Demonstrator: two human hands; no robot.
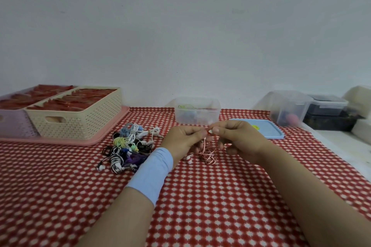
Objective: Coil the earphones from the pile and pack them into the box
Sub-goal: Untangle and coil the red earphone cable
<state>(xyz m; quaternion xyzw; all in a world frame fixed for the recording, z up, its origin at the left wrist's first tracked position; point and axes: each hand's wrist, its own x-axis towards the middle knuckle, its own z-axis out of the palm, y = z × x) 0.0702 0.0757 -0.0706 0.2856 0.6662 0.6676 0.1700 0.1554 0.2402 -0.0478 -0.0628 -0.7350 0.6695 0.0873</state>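
A pink-and-white earphone cable (208,154) hangs in a loose tangle between my hands and touches the cloth. My left hand (183,142) pinches the cable near its top. My right hand (236,138) pinches a white earbud end close to the left thumb. Another white earbud lies on the cloth just under my left hand. A pile of tangled earphones (128,144) in several colours sits to the left of my hands. A clear plastic box (197,110) stands open behind my hands, with some coiled earphones inside.
A blue lid (267,131) lies right of the box. A cream basket (78,114) and a lilac bin stand on a pink tray (66,141) at the left. More plastic containers (289,108) sit at the right, past the checked cloth's edge.
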